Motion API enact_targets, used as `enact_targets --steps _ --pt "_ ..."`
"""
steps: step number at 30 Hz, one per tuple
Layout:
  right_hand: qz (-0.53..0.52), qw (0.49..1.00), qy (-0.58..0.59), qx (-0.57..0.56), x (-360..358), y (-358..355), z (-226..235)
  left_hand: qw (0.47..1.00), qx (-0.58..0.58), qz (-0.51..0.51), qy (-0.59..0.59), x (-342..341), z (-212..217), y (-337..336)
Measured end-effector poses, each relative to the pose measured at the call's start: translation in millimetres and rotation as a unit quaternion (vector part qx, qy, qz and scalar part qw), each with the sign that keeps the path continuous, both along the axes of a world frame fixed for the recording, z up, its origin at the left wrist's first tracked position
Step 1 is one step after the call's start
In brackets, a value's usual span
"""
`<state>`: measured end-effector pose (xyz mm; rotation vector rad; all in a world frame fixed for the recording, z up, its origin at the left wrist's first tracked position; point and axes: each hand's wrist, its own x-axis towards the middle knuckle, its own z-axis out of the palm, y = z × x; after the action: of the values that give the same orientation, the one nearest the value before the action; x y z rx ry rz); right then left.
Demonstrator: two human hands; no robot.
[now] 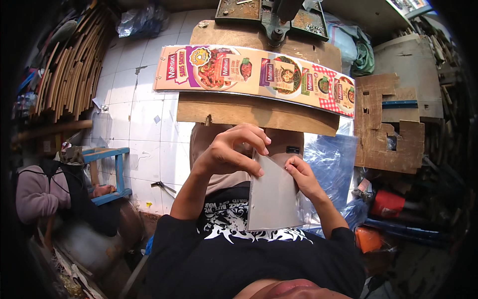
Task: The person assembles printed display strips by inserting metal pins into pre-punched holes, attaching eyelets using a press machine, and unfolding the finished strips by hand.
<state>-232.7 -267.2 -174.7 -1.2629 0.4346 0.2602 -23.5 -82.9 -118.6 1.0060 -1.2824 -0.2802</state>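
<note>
A pale grey, flat panel point(274, 199) stands tilted in front of my black shirt, its lower edge near my belly. My left hand point(231, 147) is curled at the upper left corner; the thumb lies at the left edge and the fingertips meet the top. On the opposite side my right hand point(303, 178) pinches the right edge between thumb and fingers. What lies behind the panel is hidden. Beyond my hands, a long printed food-picture strip point(251, 75) with a clear plastic edge lies across a wooden bench point(259, 110).
A dark metal machine point(277, 32) with side trays stands at the bench's far end. Cut brown boards point(371, 127) and clear plastic sheeting point(328, 164) are on the right. Leftward are a blue frame point(119, 172), stacked wooden strips point(69, 65) and white floor tiles point(147, 117).
</note>
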Motion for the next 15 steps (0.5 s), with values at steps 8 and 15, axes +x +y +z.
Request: enact_targets --steps 8,15 --pt "-0.136 0.955 -0.034 -0.261 10.1 -43.1 41.5 0.988 0.061 -0.017 0.139 11.8 9.0 -27.1" --pt "-0.176 0.796 -0.031 -0.578 51.4 -105.3 105.5 0.861 0.156 -0.089 0.476 26.4 27.4 -52.6"
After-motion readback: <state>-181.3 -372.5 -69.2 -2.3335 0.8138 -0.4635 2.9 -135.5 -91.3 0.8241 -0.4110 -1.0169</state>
